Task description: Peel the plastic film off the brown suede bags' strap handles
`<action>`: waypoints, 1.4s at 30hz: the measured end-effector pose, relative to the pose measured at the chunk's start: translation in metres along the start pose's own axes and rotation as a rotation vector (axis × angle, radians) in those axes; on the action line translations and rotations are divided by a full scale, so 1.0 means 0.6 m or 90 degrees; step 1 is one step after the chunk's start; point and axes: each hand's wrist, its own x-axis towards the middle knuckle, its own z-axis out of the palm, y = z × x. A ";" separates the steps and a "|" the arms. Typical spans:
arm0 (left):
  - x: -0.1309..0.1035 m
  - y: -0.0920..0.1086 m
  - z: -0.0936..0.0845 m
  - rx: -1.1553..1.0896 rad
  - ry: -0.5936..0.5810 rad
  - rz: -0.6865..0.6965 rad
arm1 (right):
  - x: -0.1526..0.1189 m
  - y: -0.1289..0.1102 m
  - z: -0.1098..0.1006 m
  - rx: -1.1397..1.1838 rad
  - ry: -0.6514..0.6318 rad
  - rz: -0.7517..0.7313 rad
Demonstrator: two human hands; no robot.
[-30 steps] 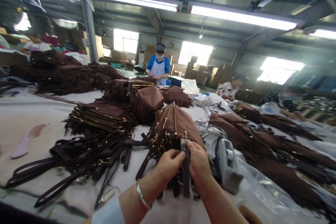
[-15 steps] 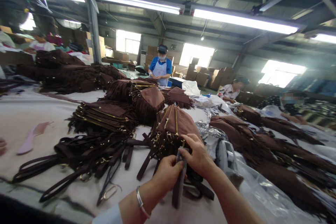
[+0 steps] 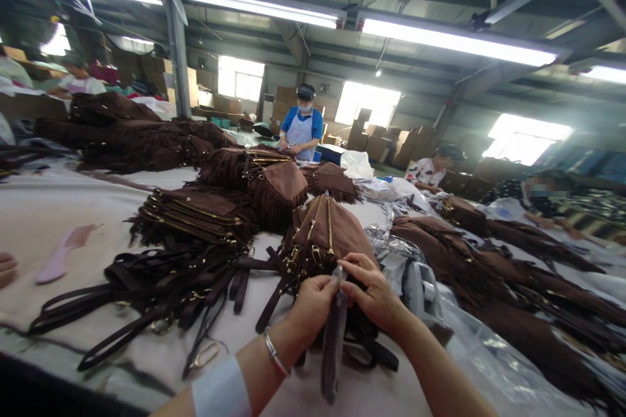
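My left hand (image 3: 313,305) pinches the upper end of a dark strap (image 3: 334,352) that seems to be in a clear sleeve and hangs down over the table. Close against it, my right hand (image 3: 372,290) has its fingers closed on the same strap's top end. Just beyond my hands lies a stack of brown bags (image 3: 342,228) with gold zippers and metal clips. Left of my hands a heap of dark straps (image 3: 171,280) with gold rings spreads over the white-covered table (image 3: 274,397).
A lilac comb (image 3: 61,260) lies at the left, near another person's fingers (image 3: 6,270). More fringed bags (image 3: 195,208) are piled behind the straps. Clear plastic (image 3: 489,352) and brown bags (image 3: 469,267) cover the right side. A person in a blue shirt (image 3: 302,127) stands across the table.
My left hand has moved up slightly toward the strap's top end, and the strap hangs straighter and lower. The other person's fingers at the left edge show more.
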 end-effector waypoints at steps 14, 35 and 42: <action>0.002 0.016 -0.017 -0.026 -0.057 -0.132 | 0.023 0.007 0.020 0.040 0.145 0.120; -0.013 -0.022 -0.002 0.297 0.087 0.136 | 0.001 -0.004 0.007 -0.230 0.107 -0.089; -0.023 -0.032 -0.014 0.479 0.071 0.182 | 0.046 -0.024 -0.013 -0.377 -0.095 -0.197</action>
